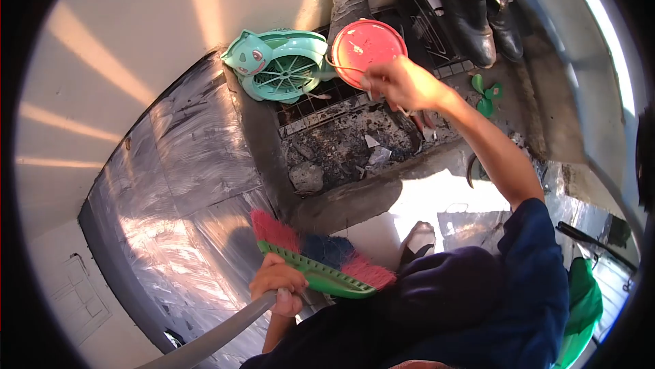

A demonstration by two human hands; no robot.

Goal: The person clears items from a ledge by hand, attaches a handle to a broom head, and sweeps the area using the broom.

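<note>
My left hand (278,283) is closed round the grey handle of a broom, close to its green head. The broom head (321,275) has pink bristles and lies across the front of my body, bristles facing away from me. My right hand (397,83) is at the lower edge of a round red lid or bucket (369,47), fingers bent; a thin curved handle runs from the red piece to my fingers. What the fingertips hold is too small to make out. Left of the red piece stands a mint-green fan housing (286,68) with a cartoon face.
Debris and ash (348,140) fill a low walled recess, with a stone (306,176) in its corner. Black boots (471,7) stand at the upper right, above a green fan blade (486,94). A grey smeared floor (184,157) lies left.
</note>
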